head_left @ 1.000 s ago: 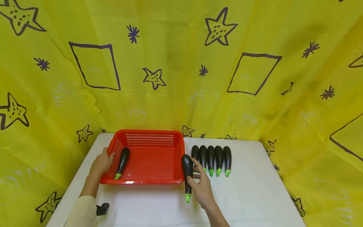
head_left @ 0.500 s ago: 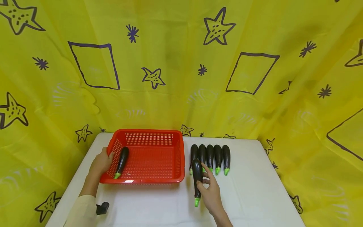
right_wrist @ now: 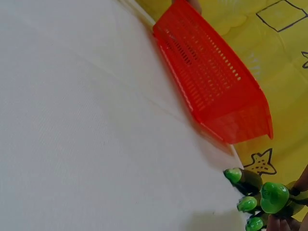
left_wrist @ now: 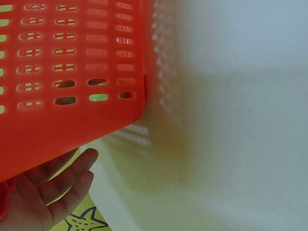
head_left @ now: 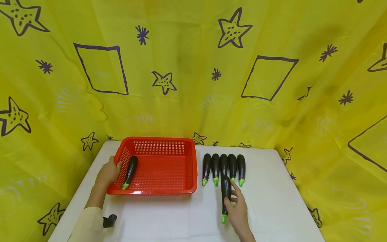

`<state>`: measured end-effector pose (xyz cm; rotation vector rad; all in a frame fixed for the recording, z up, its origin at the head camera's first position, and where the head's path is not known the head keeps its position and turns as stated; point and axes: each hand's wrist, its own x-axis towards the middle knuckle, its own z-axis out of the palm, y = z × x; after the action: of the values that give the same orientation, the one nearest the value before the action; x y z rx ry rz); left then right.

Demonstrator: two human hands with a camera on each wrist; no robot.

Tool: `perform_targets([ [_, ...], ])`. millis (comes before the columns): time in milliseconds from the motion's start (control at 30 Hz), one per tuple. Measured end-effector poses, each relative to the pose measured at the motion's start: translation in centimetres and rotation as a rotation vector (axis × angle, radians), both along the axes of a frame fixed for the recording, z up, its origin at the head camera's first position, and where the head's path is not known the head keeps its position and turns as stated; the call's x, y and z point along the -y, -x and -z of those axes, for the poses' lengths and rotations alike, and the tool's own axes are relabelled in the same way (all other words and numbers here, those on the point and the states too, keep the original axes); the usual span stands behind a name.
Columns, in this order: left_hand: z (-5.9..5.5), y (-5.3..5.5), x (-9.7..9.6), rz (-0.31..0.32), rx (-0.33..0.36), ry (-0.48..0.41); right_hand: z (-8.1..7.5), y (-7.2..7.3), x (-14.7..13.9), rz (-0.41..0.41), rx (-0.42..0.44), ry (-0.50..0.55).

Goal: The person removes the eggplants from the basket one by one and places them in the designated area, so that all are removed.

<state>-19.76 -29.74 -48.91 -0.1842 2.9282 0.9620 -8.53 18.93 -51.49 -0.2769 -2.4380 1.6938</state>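
Observation:
My left hand (head_left: 108, 173) grips the left rim of a red plastic basket (head_left: 151, 192); in the left wrist view its fingers (left_wrist: 72, 178) lie under the rim, the thumb hidden. One dark eggplant (head_left: 131, 170) with a green stem end lies inside along the basket's left side. My right hand (head_left: 238, 211) holds another eggplant (head_left: 225, 190) between thumb and fingers, stem end toward me, in front of a row of several eggplants (head_left: 207, 166). The held one overlaps the row's middle in the head view. In the right wrist view its green stem end (right_wrist: 274, 197) faces the camera.
A white-covered table (head_left: 272, 201) carries everything. Yellow curtains (head_left: 187, 111) with drawn stars and frames stand behind and at both sides. A small black object (head_left: 109, 221) shows beside the left sleeve (head_left: 87, 225).
The right hand has moved right and slightly toward me with the eggplant, from the basket's right edge to before the row. The left hand and basket have stayed put.

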Motion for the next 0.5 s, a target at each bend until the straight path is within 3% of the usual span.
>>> perform_targets([
  [500,0.1,0.0,0.0,0.001,-0.006,0.000,1.9,-0.2,-3.1,0.103,0.047,-0.098],
])
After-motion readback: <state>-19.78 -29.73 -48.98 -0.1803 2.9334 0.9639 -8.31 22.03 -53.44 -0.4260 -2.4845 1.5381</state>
